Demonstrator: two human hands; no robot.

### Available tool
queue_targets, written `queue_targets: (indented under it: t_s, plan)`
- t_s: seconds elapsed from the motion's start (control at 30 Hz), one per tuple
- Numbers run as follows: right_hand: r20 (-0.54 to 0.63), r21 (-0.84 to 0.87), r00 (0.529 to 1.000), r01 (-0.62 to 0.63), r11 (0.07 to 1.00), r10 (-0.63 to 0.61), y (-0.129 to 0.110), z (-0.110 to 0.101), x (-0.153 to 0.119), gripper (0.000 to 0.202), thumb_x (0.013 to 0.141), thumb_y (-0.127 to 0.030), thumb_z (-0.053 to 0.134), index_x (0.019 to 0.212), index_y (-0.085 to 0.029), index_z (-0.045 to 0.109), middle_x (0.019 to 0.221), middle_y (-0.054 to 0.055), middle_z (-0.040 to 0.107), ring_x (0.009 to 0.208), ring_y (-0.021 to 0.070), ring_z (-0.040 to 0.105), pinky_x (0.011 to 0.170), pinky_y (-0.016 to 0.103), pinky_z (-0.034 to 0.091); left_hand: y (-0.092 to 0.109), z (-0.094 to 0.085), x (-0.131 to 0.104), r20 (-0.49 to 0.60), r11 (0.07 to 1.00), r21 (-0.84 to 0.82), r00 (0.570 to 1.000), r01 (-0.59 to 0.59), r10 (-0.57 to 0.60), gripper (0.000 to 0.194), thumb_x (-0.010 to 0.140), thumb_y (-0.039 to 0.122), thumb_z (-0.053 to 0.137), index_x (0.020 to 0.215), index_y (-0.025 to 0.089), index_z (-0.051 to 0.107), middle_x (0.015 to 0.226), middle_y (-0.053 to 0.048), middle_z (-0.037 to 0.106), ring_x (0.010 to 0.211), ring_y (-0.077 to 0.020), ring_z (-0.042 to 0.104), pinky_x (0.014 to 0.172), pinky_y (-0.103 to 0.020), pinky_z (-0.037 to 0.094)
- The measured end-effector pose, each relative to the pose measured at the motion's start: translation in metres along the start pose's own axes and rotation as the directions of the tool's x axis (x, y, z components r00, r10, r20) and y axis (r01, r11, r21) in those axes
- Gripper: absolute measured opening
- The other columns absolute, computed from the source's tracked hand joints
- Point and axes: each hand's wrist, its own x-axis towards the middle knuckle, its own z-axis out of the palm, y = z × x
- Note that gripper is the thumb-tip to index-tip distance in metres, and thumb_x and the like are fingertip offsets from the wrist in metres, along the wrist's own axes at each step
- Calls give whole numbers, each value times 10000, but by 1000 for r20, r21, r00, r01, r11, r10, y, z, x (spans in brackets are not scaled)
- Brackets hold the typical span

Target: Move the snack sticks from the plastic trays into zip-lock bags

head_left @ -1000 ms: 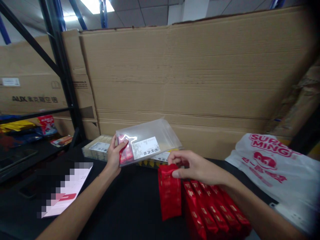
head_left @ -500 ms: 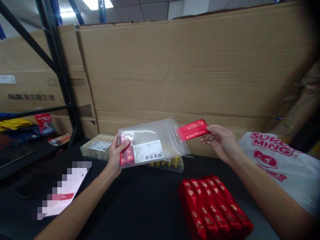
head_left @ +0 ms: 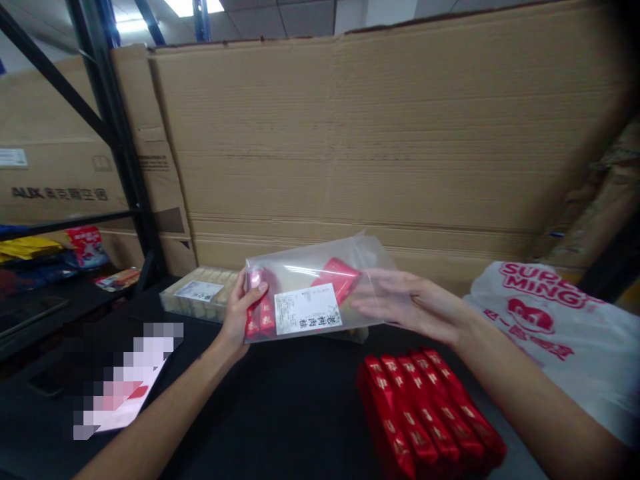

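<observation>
My left hand [head_left: 241, 308] grips the left end of a clear plastic bag [head_left: 300, 267], thumb on the front. Two red sachets [head_left: 261, 310] stand side by side in that end, and a white printed label [head_left: 307, 309] is on the bag's face. My right hand [head_left: 415, 300] reaches in through the bag's open right end, fingers stretched out and apart behind the film. Just beyond its fingertips a loose red sachet [head_left: 336, 277] lies tilted inside, partly behind the label. Below, on the black table, sits a row of several shiny red packets [head_left: 430, 413].
Behind the bag is a clear box of pale pieces [head_left: 200, 293]. A white plastic carrier bag [head_left: 560, 340] with red print stands right. A pale pink sheet [head_left: 125, 413], partly blurred out, lies left. Cardboard [head_left: 350, 147] walls the back; a black rack post [head_left: 120, 153] rises left.
My right hand has moved left into the bag, carrying the red sachet inside, and its fingers have opened out. The bag has shifted slightly right in my left hand.
</observation>
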Motion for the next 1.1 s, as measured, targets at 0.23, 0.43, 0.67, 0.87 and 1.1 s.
queue_targets:
  t_s: [0.23, 0.43, 0.67, 0.87, 1.1]
  plan:
    - [53, -144, 997, -49, 988, 57, 9, 9, 1, 201, 846, -337, 796, 1000, -235, 715, 1119, 76, 775, 1040, 252, 744, 1020, 427, 565, -4, 8, -13, 115, 999, 45, 993, 13, -18, 671, 725, 266, 869, 1344, 268, 610, 1107, -47, 714, 832, -200, 709, 717, -287, 588]
    - [86, -176, 995, -42, 984, 57, 19, 27, 4, 365, 840, -429, 785, 1112, -204, 692, 1152, 93, 759, 1063, 258, 720, 1026, 451, 530, -4, 24, -31, 205, 999, 50, 979, 8, -18, 793, 723, 240, 874, 1451, 271, 561, 1197, -84, 721, 956, -262, 714, 752, -303, 593]
    - [233, -125, 968, -63, 990, 91, 22, 47, 3, 596, 889, -438, 709, 1427, -216, 586, 1493, 124, 599, 1336, 297, 590, 1153, 499, 415, -3, 28, -43, 285, 996, -11, 955, 91, -84, 965, 683, 183, 900, 1531, 337, 466, 1281, -122, 695, 1068, -349, 715, 792, -397, 629]
    - [63, -127, 997, 47, 991, -39, 30, 42, 9, 394, 876, -373, 719, 1229, -209, 663, 1346, 123, 684, 1103, 249, 701, 929, 406, 554, 1, 20, -27, 222, 998, 56, 975, 13, -26, 955, 627, 149, 915, 1483, 297, 518, 1239, -101, 710, 947, -291, 727, 727, -349, 622]
    - [-263, -928, 816, -70, 365, -514, 17, 7, 12, 91, 879, -296, 588, 861, -210, 612, 717, 8, 626, 608, 158, 527, 593, 301, 387, 11, -10, 16, -99, 993, 35, 989, -109, 112, 657, 618, 154, 896, 1220, 243, 650, 1014, -38, 707, 758, -194, 697, 674, -304, 615]
